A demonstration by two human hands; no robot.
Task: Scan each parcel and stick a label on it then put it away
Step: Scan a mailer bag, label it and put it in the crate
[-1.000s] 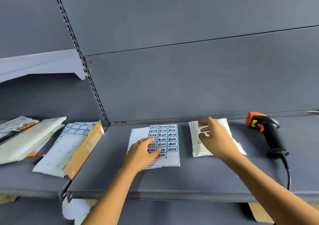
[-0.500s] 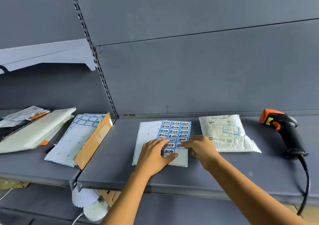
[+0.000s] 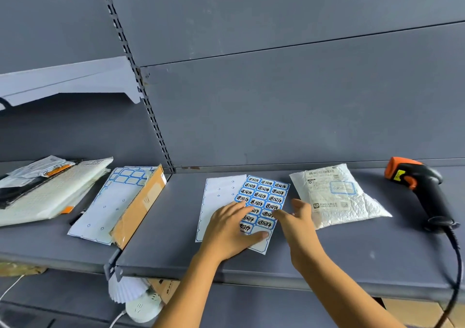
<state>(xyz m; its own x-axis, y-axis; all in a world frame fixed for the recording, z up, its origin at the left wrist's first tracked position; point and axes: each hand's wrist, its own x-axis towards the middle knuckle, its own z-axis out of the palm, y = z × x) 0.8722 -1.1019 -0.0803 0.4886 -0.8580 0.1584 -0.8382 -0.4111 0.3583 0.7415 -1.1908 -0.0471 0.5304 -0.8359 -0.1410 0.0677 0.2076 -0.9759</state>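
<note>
Left hand presses label sheet flat, fingers straight. Right hand at sheet's right edge; pinching a label or not, cannot tell. Risk: sheet lifts or label tears if the press slackens. Parcel just right of sheet, scanner farther right. Shelf front edge near sheet's bottom; room right of sheet.
</note>
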